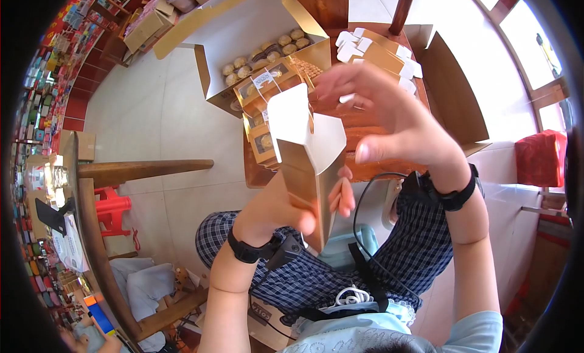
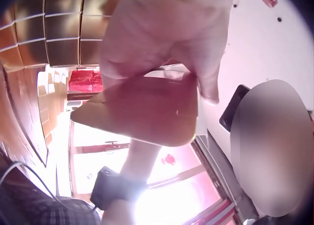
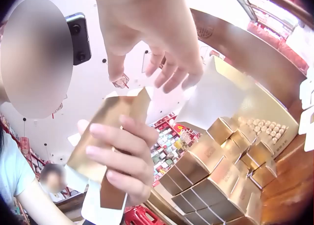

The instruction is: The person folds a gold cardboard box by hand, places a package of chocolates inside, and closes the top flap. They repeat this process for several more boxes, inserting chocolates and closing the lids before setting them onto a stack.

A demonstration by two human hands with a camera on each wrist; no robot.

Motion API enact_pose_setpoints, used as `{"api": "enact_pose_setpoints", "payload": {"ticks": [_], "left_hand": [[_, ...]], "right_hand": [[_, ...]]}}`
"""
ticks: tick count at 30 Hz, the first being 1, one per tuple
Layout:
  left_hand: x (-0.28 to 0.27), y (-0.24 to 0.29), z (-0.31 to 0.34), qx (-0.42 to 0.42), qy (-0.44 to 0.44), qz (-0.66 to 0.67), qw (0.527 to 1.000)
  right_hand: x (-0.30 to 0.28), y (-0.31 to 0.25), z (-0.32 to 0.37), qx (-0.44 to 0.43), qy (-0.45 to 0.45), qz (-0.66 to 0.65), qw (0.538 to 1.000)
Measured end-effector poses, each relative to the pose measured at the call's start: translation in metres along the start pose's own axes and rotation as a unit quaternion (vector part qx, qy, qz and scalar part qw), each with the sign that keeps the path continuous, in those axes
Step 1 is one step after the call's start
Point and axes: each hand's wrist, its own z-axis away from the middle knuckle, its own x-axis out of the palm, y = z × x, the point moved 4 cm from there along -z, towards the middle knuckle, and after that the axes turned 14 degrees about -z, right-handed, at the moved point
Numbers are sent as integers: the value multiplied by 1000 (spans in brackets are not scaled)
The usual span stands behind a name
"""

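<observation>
My left hand (image 1: 286, 207) grips a small gold carton (image 1: 310, 164) by its lower part and holds it upright above my lap, its white top flaps standing open. In the left wrist view the carton (image 2: 142, 112) shows from below, under my palm. My right hand (image 1: 371, 110) hovers just above and to the right of the carton with its fingers spread, holding nothing. In the right wrist view the right hand (image 3: 152, 33) hangs over the carton (image 3: 117, 117), and the fingers (image 3: 122, 156) of the left hand wrap round it.
A wooden table (image 1: 365, 170) in front carries stacked gold boxes with windows (image 1: 267, 91), a large open box of gold-wrapped chocolates (image 1: 267, 49) and flat gold cartons with white tabs (image 1: 383, 55). A red stool (image 1: 112, 207) stands on the floor at the left.
</observation>
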Motion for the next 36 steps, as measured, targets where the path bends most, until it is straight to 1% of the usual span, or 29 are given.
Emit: {"api": "enact_pose_setpoints", "payload": {"ticks": [1,2,3,4,5,6,7,8,9,10,11,12,13,14,15,16,17,18,19,21,23,25,26,27,29,31,33,34,36], "left_hand": [[-1,-1,2,0,0,0,1000],[1,-3,5,-9,-24,30,999],[0,-4,8,-18,-49,60,997],[-10,-8,11,-35,-54,-41,997],[-8,-12,11,-35,-54,-40,997],[0,-13,9,-9,-73,44,996],[5,-11,8,18,-92,127,987],[2,-10,7,-1,-106,91,990],[5,-6,-3,113,-198,136,964],[6,1,-2,37,-124,80,988],[7,12,1,-39,-49,24,998],[4,16,0,-21,23,-34,999],[-2,23,5,-45,105,-88,990],[-6,25,4,18,135,-139,981],[-9,27,5,81,165,-189,965],[-9,26,6,81,165,-189,965],[-10,24,10,54,183,-244,951],[-11,22,11,28,199,-299,933],[-9,20,9,27,199,-298,933],[-7,19,5,37,255,-291,921],[-17,8,8,2,260,-287,922],[-23,5,8,34,282,-203,937],[-20,6,7,29,267,-206,941],[-19,8,7,29,267,-206,941],[-14,11,5,53,238,-110,964],[-10,15,4,53,233,-95,966],[-9,20,1,59,247,-78,964],[-10,20,2,60,248,-78,964],[-11,22,4,95,265,-219,934]], "right_hand": [[4,10,2,21,-5,-45,999],[13,23,6,94,-36,-178,979],[18,21,4,95,-87,-132,983],[22,21,4,113,-111,-140,977],[27,21,4,131,-135,-148,971],[29,19,1,61,-147,-126,979],[31,19,2,61,-147,-126,979],[31,22,4,86,-108,-141,980],[30,25,4,110,-70,-155,979],[28,26,0,21,-49,-146,988],[22,30,10,167,-7,-216,962],[21,22,7,154,13,-226,962],[20,14,5,141,32,-235,961],[14,12,5,159,65,-155,973],[14,15,5,159,65,-155,973],[12,18,4,118,87,-96,985],[10,18,3,76,109,-36,991],[11,12,2,71,126,12,989],[11,13,2,72,126,12,989],[5,25,6,139,174,86,971],[6,32,5,114,193,85,971],[15,23,-1,4,153,138,979],[19,21,2,70,166,74,981],[17,22,2,70,166,74,981],[14,21,1,-4,162,136,977],[15,17,2,9,176,148,973],[17,13,1,-34,168,155,973],[17,14,0,-34,167,156,973],[21,14,0,-84,152,171,970]]}}
